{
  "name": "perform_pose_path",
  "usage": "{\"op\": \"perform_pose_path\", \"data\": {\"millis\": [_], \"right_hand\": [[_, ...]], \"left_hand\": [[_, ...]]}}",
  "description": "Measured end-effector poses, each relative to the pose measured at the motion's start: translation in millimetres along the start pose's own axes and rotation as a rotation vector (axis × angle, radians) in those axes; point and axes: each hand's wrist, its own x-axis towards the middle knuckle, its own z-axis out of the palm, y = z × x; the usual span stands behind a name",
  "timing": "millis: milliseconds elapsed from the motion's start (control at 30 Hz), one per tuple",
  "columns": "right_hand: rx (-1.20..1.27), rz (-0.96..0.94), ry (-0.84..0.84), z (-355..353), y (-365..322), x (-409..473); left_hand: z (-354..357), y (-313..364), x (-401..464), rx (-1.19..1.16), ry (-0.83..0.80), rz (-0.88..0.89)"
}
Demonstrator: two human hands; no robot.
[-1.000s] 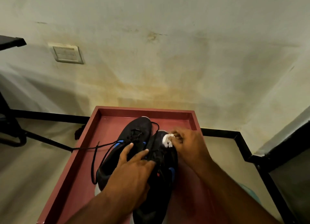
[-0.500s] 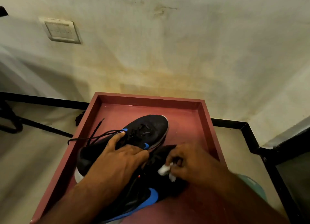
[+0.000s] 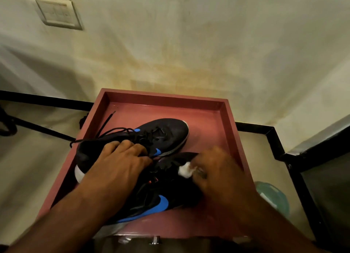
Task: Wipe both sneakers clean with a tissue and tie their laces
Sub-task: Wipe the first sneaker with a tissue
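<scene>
Two black sneakers with blue marks lie on a red tray-like tabletop [image 3: 212,120]. The far sneaker [image 3: 166,132] points up and right, its loose black laces [image 3: 106,125] trailing left. The near sneaker [image 3: 157,197] lies tilted on its side, blue stripe facing me. My left hand [image 3: 121,161] presses down across both shoes, fingers curled over the far sneaker's opening. My right hand [image 3: 217,169] is blurred and pinches a crumpled white tissue [image 3: 185,169] against the near sneaker's upper.
A stained cream wall rises behind the tabletop, with a switch plate [image 3: 56,13] at upper left. Black metal bars [image 3: 269,135] run along the floor at both sides. A pale green round object [image 3: 272,196] sits to the right, below the tabletop edge.
The view tilted down. Both sneakers turned so the toes point right, and the near one rolled onto its side. My right hand with the tissue moved back from the toe toward the shoe's middle.
</scene>
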Motion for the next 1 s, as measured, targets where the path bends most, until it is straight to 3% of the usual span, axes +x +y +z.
{"op": "perform_pose_path", "data": {"millis": [67,167,233,300,367,433,467,600,633,700,767,900,1000], "right_hand": [[0.026,-0.041,-0.157,3,-20,-13],[0.004,0.141,0.083,-7,-2,-4],[0.026,0.29,0.223,-25,19,4],[0.146,0.231,0.242,-30,16,-3],[0.222,0.114,0.091,-11,-10,-20],[0.149,0.044,-0.106,10,-26,-33],[0.09,0.053,-0.122,13,-24,-30],[-0.024,0.011,0.141,3,3,-7],[0.013,-0.047,0.126,8,-2,-9],[0.076,-0.124,-0.062,22,-22,-23],[0.015,-0.14,-0.06,24,-20,-29],[-0.038,0.033,0.295,6,23,-7],[0.016,-0.128,0.139,25,-4,-21]], "left_hand": [[-5,-2,0,-0.06,0.011,0.037],[-3,13,0,-0.245,0.192,0.077],[6,29,-1,-0.193,0.253,0.118],[24,36,0,-0.089,0.1,0.117],[36,33,3,0.011,-0.002,0.098],[41,30,6,0.068,0.002,0.075],[44,27,9,0.077,0.072,0.084],[47,30,10,0.067,0.125,0.095],[47,30,10,0.056,0.14,0.097],[49,31,12,0.02,0.159,0.083],[51,32,15,-0.014,0.17,0.056],[47,36,22,-0.001,0.14,0.025],[37,41,25,0.049,0.103,0.046]]}}
